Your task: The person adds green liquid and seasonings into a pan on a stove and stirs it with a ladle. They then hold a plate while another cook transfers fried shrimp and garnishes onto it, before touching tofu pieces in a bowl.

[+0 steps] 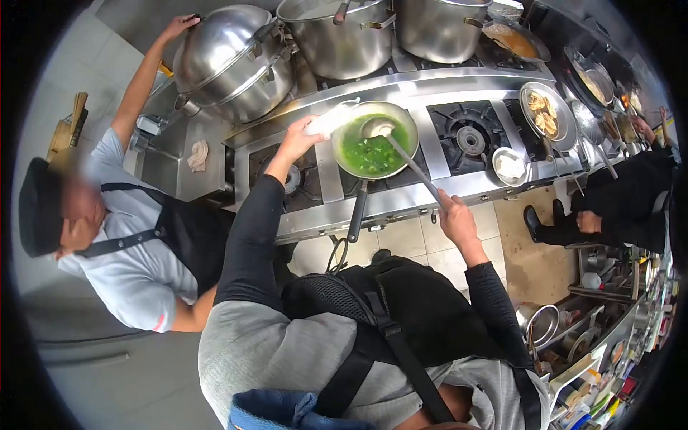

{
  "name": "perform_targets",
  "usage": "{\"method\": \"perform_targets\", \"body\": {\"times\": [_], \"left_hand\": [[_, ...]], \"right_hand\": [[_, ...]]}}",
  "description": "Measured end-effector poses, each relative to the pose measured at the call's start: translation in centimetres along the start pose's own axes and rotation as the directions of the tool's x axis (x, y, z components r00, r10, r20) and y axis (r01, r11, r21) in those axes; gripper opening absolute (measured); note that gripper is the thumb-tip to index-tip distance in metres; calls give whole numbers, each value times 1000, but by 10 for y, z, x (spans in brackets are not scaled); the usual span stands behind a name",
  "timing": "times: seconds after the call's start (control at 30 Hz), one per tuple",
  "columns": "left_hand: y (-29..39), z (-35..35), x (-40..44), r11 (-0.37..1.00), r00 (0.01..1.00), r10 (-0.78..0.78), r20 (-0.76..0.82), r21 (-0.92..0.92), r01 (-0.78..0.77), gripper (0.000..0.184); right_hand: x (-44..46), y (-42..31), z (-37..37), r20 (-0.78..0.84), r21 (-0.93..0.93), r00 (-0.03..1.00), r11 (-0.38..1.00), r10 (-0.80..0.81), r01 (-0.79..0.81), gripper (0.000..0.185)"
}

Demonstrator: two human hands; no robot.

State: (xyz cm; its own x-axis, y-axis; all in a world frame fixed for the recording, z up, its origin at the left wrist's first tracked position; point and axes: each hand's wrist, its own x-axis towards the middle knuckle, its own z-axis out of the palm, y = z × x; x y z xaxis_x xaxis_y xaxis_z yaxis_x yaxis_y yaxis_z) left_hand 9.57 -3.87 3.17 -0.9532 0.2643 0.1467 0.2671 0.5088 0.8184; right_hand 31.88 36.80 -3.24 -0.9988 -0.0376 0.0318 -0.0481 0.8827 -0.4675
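A frying pan [365, 161] with green liquid and chopped greens sits on the stove, its black handle toward me. My left hand [299, 140] is closed around a white container [331, 120], tilted at the pan's upper left edge. My right hand [459, 221] grips the long handle of a metal ladle [419, 172]. The ladle's bowl is over the green liquid, with something pale in it. Right of the pan is an unused-looking burner [471, 140], and beyond it a small bowl of white contents [509, 166].
Large steel pots [340, 39] and a domed steamer [229, 61] stand behind the stove. A plate of browned food [542, 113] lies at right. A co-worker [143, 244] stands close at left, one arm raised to the steamer; another person [609, 208] is at far right.
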Motion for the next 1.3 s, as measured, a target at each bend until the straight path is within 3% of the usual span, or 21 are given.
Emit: {"method": "perform_targets", "body": {"times": [0.13,0.23,0.33,0.47,0.67,0.8,0.83,0.87,0.9,0.93,0.97,1.0,1.03,1.07,1.17,1.3], "left_hand": [[2,-6,5,993,999,53,7,102,-53,47],[-15,2,13,985,1000,-30,-6,-171,29,49],[-6,18,17,891,997,-78,-25,-450,59,54],[9,36,26,820,997,-77,11,-567,69,59],[48,63,34,804,992,24,121,-593,52,67],[82,88,37,859,965,154,210,-512,-26,71],[96,89,36,894,946,206,250,-441,-78,70],[113,96,38,911,911,276,305,-384,-148,70],[127,104,33,922,911,250,327,-367,-121,71],[147,109,32,949,870,285,403,-243,-199,72],[154,120,33,947,846,293,446,-254,-194,71],[158,128,34,935,803,332,495,-283,-212,69],[149,139,40,913,768,400,500,-288,-288,67],[174,145,35,941,749,329,575,-260,-215,65],[177,175,43,918,674,398,622,-278,-284,61],[211,229,37,918,592,391,704,-345,-196,64]], "right_hand": [[-6,5,-13,-84,66,996,998,1,5,56],[-6,4,-26,-92,52,996,999,-3,8,55],[-1,7,-19,-73,-1,997,1000,-9,9,54],[6,7,-1,-17,-53,1000,999,7,-8,52],[12,12,8,38,-69,999,998,13,-11,53],[37,-16,-66,-288,300,957,946,-31,121,50],[48,-22,-89,-265,425,964,899,14,104,45],[57,-28,-104,-415,436,909,870,-34,231,42],[62,-40,-128,-495,429,868,860,-34,278,43],[69,-40,-134,-536,485,844,819,2,307,42],[66,-46,-154,-585,429,811,847,-2,312,49],[68,-46,-160,-592,491,805,807,33,327,55],[56,-45,-174,-653,443,757,790,-40,423,52],[46,-40,-185,-606,425,794,825,-46,372,46],[17,-20,-192,-660,351,746,839,-93,416,23],[-35,14,-203,-658,474,746,826,102,305,18]]}}
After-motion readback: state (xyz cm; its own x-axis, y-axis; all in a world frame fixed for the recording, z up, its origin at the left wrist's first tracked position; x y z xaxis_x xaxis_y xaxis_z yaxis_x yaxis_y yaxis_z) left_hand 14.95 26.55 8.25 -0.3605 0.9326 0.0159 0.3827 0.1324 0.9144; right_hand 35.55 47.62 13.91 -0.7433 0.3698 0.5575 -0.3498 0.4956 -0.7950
